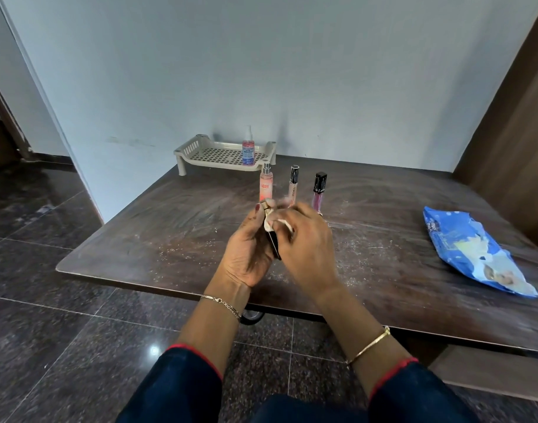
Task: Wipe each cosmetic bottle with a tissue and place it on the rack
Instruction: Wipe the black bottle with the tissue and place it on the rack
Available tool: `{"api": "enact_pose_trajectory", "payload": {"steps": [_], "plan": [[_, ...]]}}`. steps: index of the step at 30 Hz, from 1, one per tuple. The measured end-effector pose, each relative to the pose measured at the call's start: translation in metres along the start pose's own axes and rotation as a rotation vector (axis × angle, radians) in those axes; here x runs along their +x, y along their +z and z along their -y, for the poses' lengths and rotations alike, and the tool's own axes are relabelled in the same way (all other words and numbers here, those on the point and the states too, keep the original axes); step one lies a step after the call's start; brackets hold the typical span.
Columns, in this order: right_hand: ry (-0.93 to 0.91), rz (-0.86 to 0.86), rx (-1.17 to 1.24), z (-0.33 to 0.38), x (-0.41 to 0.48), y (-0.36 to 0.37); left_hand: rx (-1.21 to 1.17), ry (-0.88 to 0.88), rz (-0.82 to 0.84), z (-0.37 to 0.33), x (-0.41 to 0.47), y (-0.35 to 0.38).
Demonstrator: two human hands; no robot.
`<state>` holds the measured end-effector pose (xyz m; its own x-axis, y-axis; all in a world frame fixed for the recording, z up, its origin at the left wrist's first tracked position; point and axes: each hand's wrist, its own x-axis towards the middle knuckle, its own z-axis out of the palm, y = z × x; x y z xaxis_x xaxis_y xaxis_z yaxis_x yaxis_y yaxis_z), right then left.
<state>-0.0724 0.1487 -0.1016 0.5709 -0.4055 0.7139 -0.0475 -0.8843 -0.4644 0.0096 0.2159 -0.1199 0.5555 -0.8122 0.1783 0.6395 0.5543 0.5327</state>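
**5 bottles: 1 in hand, 3 on table, 1 on rack**

Counts: 2 hands, 5 cosmetic bottles, 1 tissue, 1 rack, 1 wipes pack.

L hand (249,245) is curled round 1 dark slim bottle (275,247), held above the table (139,239) w/ its gold end up by the thumb. R hand (307,242), a bit blurred, has fingers bunched on the white tissue (270,221) and presses it vs. the upper part of that bottle. Both hands are close together, touching at the bottle.

3 bottles stand upright in a row on the table just behind the hands:
- peach spray bottle (266,186), at left
- slim beige tube (293,184) w/ black cap, in the middle
- purple gloss tube (319,190) w/ black cap, at right

The bottoms of the first 2 are hidden by the hands.

The beige rack (185,154) sits at the table's far edge vs. the wall. It holds 1 bottle, a pink spray bottle (248,151) w/ blue label, upright near its right end.

The blue wipes pack (475,254) lies flat on the right side of the table, well apart from the rest.

Wrists: 1 chain bracelet (221,303) on L, 1 gold bangle (370,345) on R. Both sleeves are dark blue w/ red trim.
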Motion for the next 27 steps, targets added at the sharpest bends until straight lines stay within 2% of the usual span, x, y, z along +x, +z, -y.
{"api": "enact_pose_trajectory", "payload": {"steps": [9, 17, 19, 23, 27], "plan": [[-0.054, 0.062, -0.069, -0.016, -0.034, -0.003, -0.016, 0.072, -0.066, -0.005, 0.007, -0.005], [-0.055, -0.024, -0.117, -0.001, 0.003, -0.005, 0.101, -0.007, -0.064, 0.002, 0.008, 0.009], [0.01, -0.033, -0.057, 0.002, 0.008, -0.003, 0.083, 0.014, -0.052, 0.002, 0.007, 0.013], [0.218, -0.053, 0.233, 0.003, -0.007, -0.005, 0.051, 0.078, -0.101, 0.008, 0.008, 0.012], [0.181, -0.002, 0.26, 0.005, -0.035, -0.01, -0.018, 0.099, -0.134, 0.012, 0.012, 0.004]]}}
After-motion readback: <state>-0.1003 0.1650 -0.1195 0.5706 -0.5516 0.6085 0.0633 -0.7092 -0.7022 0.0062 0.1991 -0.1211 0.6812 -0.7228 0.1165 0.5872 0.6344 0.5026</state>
